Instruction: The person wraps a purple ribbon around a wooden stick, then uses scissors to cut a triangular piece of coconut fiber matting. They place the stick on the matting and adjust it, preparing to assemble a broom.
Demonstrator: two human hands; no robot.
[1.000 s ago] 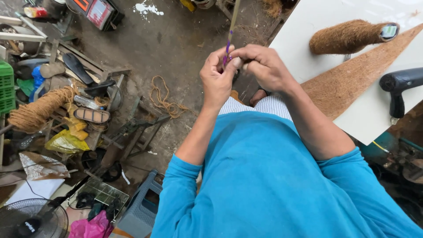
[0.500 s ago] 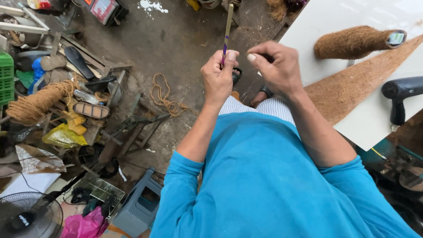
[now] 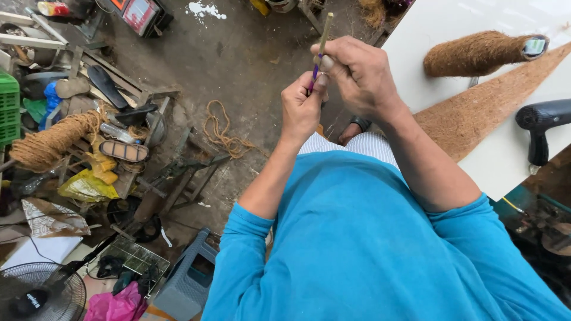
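Stick [image 3: 324, 32], thin, light, judged stiff, upper centre; left hand [image 3: 301, 110] and right hand [image 3: 360, 74] both pinch its purple-wrapped lower end [image 3: 313, 76]

On my feed: the wearer has a plain bright-blue long-sleeve top [image 3: 363, 249], no print or logo I can make out. Both sleeves are pushed up to about the elbow, cuffs bunched, forearms bare. Left hand [image 3: 302, 110] and right hand [image 3: 363, 74] are bare: no gloves, no rings or watch that I can see. Below the top's hem there's a strip of light shorts [image 3: 357, 145] with fine blue-and-white stripes. One foot shows past them in a dark sandal [image 3: 357, 126], strap across the top. Fabric looks smooth, with a few soft folds.
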